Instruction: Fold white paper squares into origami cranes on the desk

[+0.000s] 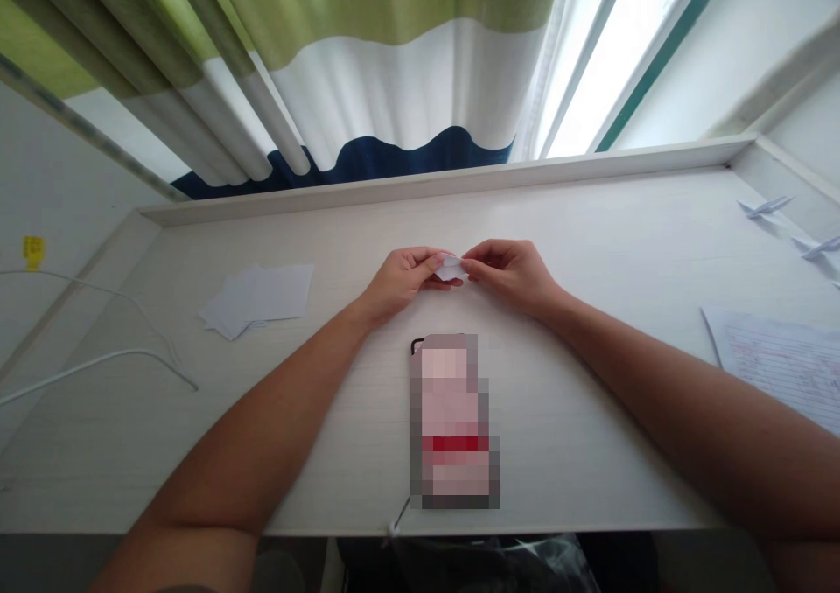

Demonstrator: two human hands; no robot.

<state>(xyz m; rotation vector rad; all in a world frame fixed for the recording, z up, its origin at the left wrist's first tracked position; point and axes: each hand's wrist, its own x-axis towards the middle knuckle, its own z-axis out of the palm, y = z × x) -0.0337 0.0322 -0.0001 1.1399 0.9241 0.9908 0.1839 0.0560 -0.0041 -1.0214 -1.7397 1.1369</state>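
Observation:
A small piece of folded white paper (450, 268) is held up over the middle of the desk. My left hand (408, 280) pinches its left side between thumb and fingers. From the right, my right hand (513, 271) grips the other edge with thumb and fingertips. Some of the fingers behind the paper are hidden. Below the hands lies a phone (452, 418), its screen blurred into blocks.
Loose white paper sheets (279, 291) lie fanned out at the left. Folded paper pieces (766, 207) sit at the far right, above a written sheet (780, 361). A white cable (131, 354) runs in from the left. A raised ledge (459, 177) borders the desk under a curtain (394, 68).

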